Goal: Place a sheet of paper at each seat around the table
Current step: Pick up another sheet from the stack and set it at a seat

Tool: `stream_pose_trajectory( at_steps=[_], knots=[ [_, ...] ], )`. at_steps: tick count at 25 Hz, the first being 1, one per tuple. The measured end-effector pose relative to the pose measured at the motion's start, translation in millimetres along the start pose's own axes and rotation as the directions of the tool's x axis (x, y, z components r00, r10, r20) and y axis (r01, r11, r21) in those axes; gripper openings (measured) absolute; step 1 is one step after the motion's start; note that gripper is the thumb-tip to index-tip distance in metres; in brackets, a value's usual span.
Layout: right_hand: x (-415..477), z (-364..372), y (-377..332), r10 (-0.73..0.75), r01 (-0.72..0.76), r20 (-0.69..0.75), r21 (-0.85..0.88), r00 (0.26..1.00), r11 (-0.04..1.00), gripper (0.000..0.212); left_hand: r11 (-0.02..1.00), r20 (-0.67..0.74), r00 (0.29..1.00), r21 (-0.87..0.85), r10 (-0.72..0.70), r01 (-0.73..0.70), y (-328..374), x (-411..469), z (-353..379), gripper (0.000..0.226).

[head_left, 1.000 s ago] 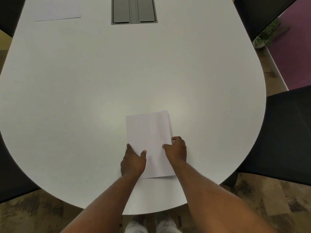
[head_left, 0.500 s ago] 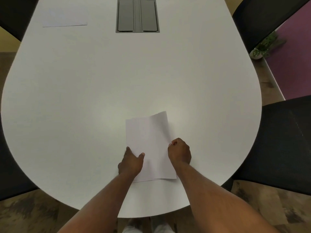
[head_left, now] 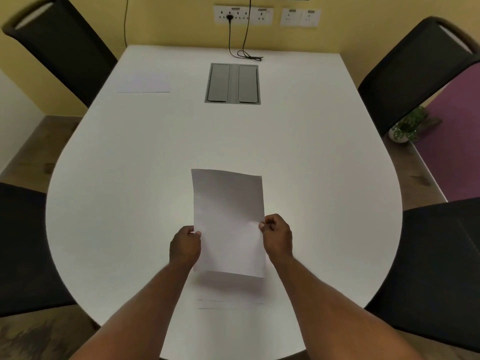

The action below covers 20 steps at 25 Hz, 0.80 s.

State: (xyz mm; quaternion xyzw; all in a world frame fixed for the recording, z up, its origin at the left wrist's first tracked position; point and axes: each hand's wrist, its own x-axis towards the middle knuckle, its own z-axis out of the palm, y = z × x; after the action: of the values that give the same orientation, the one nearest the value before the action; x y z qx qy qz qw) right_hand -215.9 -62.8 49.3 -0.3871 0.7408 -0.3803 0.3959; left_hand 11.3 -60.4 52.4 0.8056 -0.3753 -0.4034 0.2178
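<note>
**At the near end of the tabletop, a sheet held in both hands**

In the lower middle of the frame, a white sheet of paper (head_left: 228,222) is held up off the white tabletop (head_left: 130,190), casting a shadow just below its bottom edge. The left hand (head_left: 185,247) pinches the sheet's left edge, thumb on top and fingers (head_left: 191,229) curled shut around it. The right hand (head_left: 277,236) pinches the right edge the same way, closed on the paper. Directly below the held sheet, near the tabletop's rounded edge, the faint lines of more paper (head_left: 231,304) lie flat; how many sheets cannot be told. In the upper left of the frame a second sheet (head_left: 144,83) lies flat before a black chair (head_left: 62,45). A grey hatch (head_left: 233,83) sits in the upper middle, with a black cable (head_left: 246,56) beyond it. Further black chairs stand at upper right (head_left: 415,68), lower right (head_left: 441,276) and lower left (head_left: 23,245).
</note>
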Motion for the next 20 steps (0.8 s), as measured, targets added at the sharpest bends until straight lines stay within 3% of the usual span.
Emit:
stream_pose_trajectory(
  at_steps=[9, 20],
  knots=[
    [-1.0, 35.8, -40.7, -0.073, 0.072, 0.016, 0.016, 0.997, 0.997, 0.02, 0.996, -0.178, 0.983, -0.068, 0.049, -0.062, 27.2, 6.5, -68.9, 0.019],
    [-21.3, 119.8, -72.4, -0.063, 0.064, -0.013, 0.019, 0.998, 0.998, 0.02, 0.993, -0.153, 0.984, -0.065, 0.09, -0.101, 21.8, 68.8, -154.9, 0.01]
  ],
)
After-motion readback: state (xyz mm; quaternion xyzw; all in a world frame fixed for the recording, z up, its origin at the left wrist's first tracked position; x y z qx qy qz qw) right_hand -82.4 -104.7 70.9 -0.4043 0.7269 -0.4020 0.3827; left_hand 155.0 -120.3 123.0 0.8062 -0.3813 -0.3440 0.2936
